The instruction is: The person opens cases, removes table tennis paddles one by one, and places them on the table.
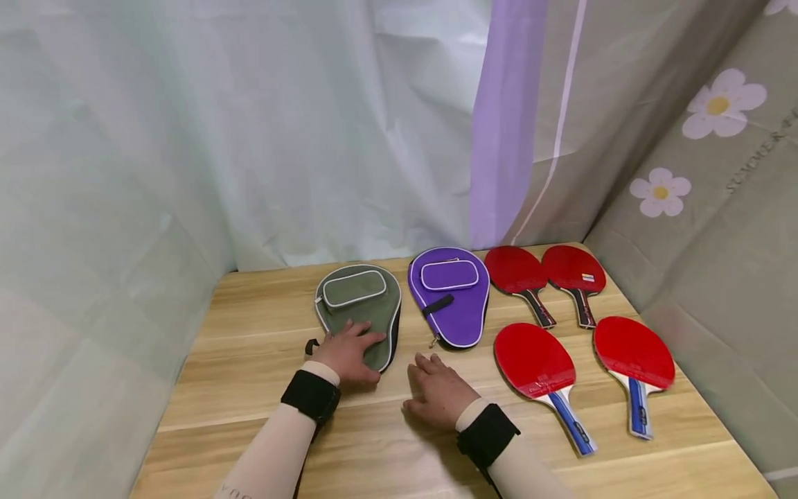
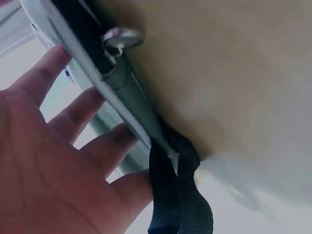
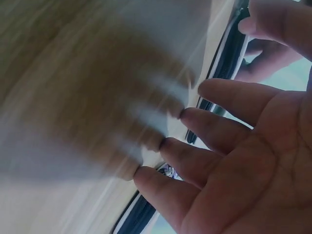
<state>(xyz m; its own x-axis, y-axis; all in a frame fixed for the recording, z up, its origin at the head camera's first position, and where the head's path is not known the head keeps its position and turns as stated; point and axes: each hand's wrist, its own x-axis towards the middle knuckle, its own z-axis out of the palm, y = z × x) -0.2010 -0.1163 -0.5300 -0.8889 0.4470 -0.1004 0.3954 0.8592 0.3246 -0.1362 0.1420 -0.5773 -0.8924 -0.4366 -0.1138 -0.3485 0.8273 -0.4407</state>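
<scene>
A grey-green table tennis paddle case (image 1: 341,315) with white piping and a small front pocket lies flat on the wooden table. My left hand (image 1: 347,355) rests on its narrow lower end with the fingers spread. In the left wrist view the fingertips reach the case's edge, beside a black strap loop (image 2: 168,195) and a metal zipper pull (image 2: 119,40). My right hand (image 1: 441,395) is palm down just right of that case, fingers loosely extended, holding nothing. Its fingertips (image 3: 146,176) touch the tabletop in the right wrist view. A purple paddle case (image 1: 458,312) lies just beyond it.
Two red paddles with black handles, one left (image 1: 514,269) and one right (image 1: 570,267), lie at the back right. Nearer are two red paddles with blue handles, left (image 1: 535,359) and right (image 1: 632,350). Curtains (image 1: 312,138) enclose the table's back and sides.
</scene>
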